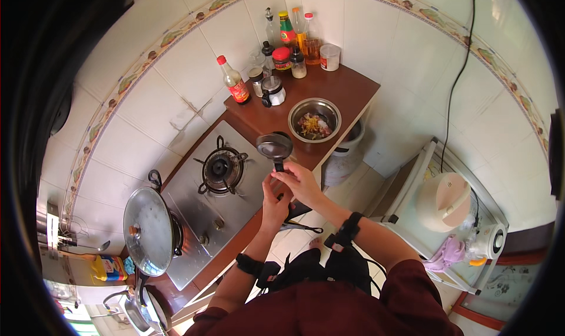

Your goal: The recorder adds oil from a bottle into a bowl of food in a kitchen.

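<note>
Both hands are raised near the front edge of the counter. My left hand (274, 206) grips the lower part of a dark handle belonging to a round metal scoop (273, 147), perhaps one of a nested set of measuring cups. Fingertips of my right hand (300, 181) pinch that handle just below the scoop's bowl. A second dark rim shows behind the bowl. Beyond the scoop, a steel bowl (293, 128) stands on the brown counter (344, 86). It holds pieces of what looks like raw meat, yellow shreds and a white powder.
A lidded wok (149, 232) sits over a lit burner on the gas stove (185, 265); the other burner (220, 169) is bare. Sauce bottles (234, 82) and seasoning jars (273, 91) crowd the corner. A rice cooker (441, 201) stands on a white-framed table at right.
</note>
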`<state>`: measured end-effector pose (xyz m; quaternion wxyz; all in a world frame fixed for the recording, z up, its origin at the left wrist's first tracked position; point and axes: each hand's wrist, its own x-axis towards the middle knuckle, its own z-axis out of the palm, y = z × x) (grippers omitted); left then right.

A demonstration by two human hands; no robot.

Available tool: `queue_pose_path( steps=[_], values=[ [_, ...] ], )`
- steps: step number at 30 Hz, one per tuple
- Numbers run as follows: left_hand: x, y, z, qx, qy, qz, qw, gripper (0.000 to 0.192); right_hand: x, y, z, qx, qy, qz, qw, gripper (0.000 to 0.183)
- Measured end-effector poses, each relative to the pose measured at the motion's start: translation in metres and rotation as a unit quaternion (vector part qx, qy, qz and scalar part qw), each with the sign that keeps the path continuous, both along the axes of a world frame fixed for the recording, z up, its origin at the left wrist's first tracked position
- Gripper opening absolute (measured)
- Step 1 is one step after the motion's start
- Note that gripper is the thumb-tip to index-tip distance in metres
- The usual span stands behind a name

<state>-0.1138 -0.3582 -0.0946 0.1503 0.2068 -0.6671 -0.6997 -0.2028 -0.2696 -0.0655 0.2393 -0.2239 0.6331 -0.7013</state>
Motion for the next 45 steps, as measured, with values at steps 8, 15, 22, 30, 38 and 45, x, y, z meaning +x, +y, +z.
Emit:
queue_pose_path(
  steps=[8,15,22,30,38,45],
  values=[
    [-0.092,-0.028,-0.038,-0.248,-0.004,0.094,0.964,0.054,-0.076,-0.060,-0.038,-0.043,0.051,-0.045,0.997,0.017],
    [-0.119,-0.077,-0.116,-0.260,0.012,0.062,0.964,0.034,-0.103,-0.086,-0.043,-0.022,0.075,-0.049,0.996,0.019],
    [-0.142,-0.088,-0.111,-0.233,-0.118,0.189,0.947,0.020,-0.126,-0.085,-0.043,-0.011,0.039,-0.015,0.999,0.021],
    [-0.151,-0.109,-0.098,-0.118,-0.009,0.180,0.977,0.014,-0.146,-0.085,-0.041,-0.007,0.057,0.055,0.997,0.024],
    [-0.158,-0.137,-0.080,0.181,0.050,0.131,0.973,0.023,-0.163,-0.079,-0.026,-0.019,0.123,0.160,0.979,0.030],
    [-0.189,-0.112,-0.024,-0.110,-0.176,0.112,0.972,0.021,-0.243,0.021,0.009,0.056,0.371,0.323,0.869,0.022]
  ],
)
